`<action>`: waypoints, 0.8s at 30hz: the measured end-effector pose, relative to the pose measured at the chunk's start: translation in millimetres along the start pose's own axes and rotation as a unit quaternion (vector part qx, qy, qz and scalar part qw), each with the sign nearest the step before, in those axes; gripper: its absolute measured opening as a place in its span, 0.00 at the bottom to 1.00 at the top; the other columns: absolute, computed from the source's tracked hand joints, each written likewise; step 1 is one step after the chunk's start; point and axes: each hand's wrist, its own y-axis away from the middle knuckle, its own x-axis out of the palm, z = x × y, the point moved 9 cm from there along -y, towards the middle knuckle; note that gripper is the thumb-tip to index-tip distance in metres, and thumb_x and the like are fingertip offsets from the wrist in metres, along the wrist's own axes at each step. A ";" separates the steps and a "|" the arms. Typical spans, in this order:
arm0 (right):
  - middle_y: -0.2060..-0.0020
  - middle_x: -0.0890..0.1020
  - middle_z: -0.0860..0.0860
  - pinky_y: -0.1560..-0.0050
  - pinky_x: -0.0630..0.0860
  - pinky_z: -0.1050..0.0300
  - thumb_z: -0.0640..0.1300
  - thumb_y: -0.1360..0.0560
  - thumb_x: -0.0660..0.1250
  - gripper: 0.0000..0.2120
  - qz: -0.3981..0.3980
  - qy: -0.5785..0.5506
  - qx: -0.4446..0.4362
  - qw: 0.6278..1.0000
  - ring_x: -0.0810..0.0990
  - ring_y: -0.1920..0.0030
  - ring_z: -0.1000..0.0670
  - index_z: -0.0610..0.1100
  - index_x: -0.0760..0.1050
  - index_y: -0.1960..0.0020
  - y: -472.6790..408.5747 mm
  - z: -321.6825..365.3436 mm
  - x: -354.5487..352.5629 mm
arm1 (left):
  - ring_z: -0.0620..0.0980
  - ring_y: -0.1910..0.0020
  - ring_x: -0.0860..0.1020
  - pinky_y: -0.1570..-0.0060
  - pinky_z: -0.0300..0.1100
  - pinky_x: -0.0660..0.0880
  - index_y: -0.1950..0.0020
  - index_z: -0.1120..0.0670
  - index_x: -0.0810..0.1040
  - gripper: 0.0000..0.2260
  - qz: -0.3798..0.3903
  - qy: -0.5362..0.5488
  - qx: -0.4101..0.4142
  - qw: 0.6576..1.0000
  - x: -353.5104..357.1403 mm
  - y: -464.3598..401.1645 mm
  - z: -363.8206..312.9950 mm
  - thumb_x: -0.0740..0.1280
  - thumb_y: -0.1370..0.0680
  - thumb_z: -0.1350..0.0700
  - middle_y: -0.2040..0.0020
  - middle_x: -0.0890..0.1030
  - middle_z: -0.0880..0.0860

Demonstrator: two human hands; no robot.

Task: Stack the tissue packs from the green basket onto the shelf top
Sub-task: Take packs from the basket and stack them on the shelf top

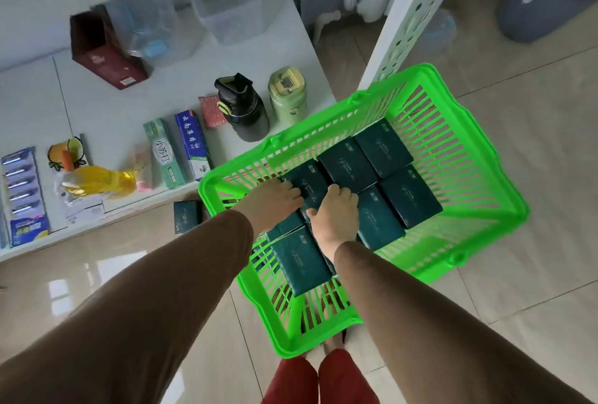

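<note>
I have both hands down inside the green basket (453,131), which sits on the floor just beside the white shelf (97,106). My left hand (275,201) and my right hand (336,209) flank one dark green tissue pack (310,186) at the basket's near-left side, fingers curled down over its edges; I judge they are closing on it, though I cannot tell how firm the hold is. Several more packs lie flat in the basket, edge to edge, one (301,258) nearest me and others (382,149) further in. One stray pack (187,216) stands on the floor at the shelf's edge.

These packs look light and soft: film-wrapped paper that gives under pressure and is likely a bit slick. I'd take each by its two long sides, squeezing only gently so the wrapper doesn't crumple or slide. The flat faces should stack well on the shelf, provided I find room among the bottles (242,109) and boxes (191,144) there.
</note>
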 end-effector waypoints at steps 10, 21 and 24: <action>0.42 0.77 0.45 0.39 0.67 0.49 0.60 0.33 0.76 0.32 -0.023 -0.004 0.074 0.997 0.70 0.38 0.43 0.44 0.68 0.38 -11.5 -8.2 7.2 | 0.53 0.43 0.74 0.46 0.45 0.71 0.45 0.50 0.80 0.09 -0.047 -0.058 0.029 0.997 -0.8 1.4 -13.7 0.64 0.22 0.58 0.47 0.79 0.48; 0.45 0.73 0.48 0.48 0.75 0.54 0.46 0.30 0.75 0.22 -0.106 -0.292 -0.034 0.950 0.78 0.47 0.47 0.46 0.71 0.39 89.7 -1.8 -160.5 | 0.55 0.42 0.75 0.32 0.54 0.63 0.36 0.49 0.73 0.21 -0.132 0.038 -0.154 0.979 -136.7 124.5 20.7 0.69 0.29 0.55 0.45 0.78 0.50; 0.47 0.73 0.51 0.54 0.67 0.74 0.45 0.29 0.75 0.22 -0.136 -0.312 -0.125 0.932 0.74 0.50 0.63 0.48 0.72 0.38 136.1 39.2 -231.0 | 0.55 0.43 0.75 0.37 0.53 0.66 0.36 0.49 0.73 0.25 -0.184 0.101 -0.215 0.954 -200.4 201.9 43.0 0.73 0.33 0.51 0.45 0.78 0.50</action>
